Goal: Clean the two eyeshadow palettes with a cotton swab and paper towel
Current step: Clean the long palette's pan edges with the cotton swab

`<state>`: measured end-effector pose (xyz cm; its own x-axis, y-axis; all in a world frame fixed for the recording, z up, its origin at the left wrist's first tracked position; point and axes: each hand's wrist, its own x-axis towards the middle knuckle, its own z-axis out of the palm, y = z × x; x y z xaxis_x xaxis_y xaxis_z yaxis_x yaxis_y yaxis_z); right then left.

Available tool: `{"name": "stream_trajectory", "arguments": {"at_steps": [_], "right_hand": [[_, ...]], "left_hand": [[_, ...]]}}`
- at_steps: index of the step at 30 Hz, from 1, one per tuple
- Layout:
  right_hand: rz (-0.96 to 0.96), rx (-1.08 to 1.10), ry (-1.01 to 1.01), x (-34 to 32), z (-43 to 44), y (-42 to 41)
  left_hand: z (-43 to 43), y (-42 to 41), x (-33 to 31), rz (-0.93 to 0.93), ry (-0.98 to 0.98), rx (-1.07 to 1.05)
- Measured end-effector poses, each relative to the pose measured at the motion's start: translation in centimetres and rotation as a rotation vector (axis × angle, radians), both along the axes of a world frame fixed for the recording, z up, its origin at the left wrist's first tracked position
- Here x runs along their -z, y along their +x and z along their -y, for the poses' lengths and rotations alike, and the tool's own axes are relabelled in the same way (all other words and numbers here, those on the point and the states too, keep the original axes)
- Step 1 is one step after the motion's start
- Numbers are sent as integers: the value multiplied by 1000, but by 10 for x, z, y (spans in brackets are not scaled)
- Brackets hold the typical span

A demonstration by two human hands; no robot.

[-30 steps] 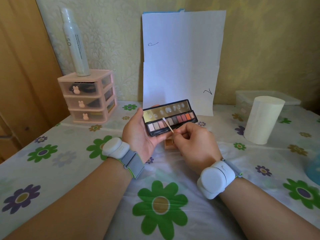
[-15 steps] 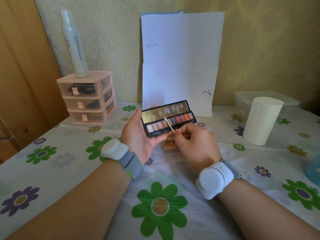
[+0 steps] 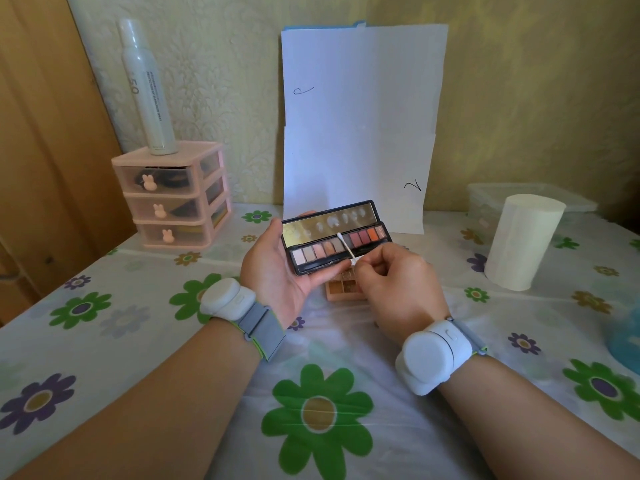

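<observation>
- table: paper towel roll upright, well apart from both hands, untouched
- left hand grips open black palette above table; second palette lies beneath
- right hand pinches cotton swab, tip at middle pans
- step: swabbing first palette; next likely needs light strokes along pan edges

Your black palette has pans running from pale pink through brown to red and orange. Your cotton swab is white, the second palette peach. The tablecloth is white with green and purple flowers; the drawer unit is pink.
</observation>
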<state>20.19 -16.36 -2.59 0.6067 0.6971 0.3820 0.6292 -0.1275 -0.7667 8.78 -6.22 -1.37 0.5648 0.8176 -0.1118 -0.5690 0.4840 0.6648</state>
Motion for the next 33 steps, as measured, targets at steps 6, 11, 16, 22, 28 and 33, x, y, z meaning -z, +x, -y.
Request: {"name": "stream_trajectory", "arguments": {"at_steps": [6,11,16,22,28,33], "right_hand": [[19,-25,-9,1,-1,-2],[-16,-13,0,1,0,2],[6,-2,-24,-1,0,1],[-4,23,-20,-3,2,4],[-3,35,-20,-2,1,4],[0,57,-13,-3,1,5]], "left_hand": [[-2,0,2,-5,4,-7],[-1,0,1,-1,-9,-11],[1,0,-2,-6,-35,-18],[0,0,-1,-16,-47,-29],[0,0,-2,-15,-30,-28],[1,-1,-3,-15,-29,-27]]}}
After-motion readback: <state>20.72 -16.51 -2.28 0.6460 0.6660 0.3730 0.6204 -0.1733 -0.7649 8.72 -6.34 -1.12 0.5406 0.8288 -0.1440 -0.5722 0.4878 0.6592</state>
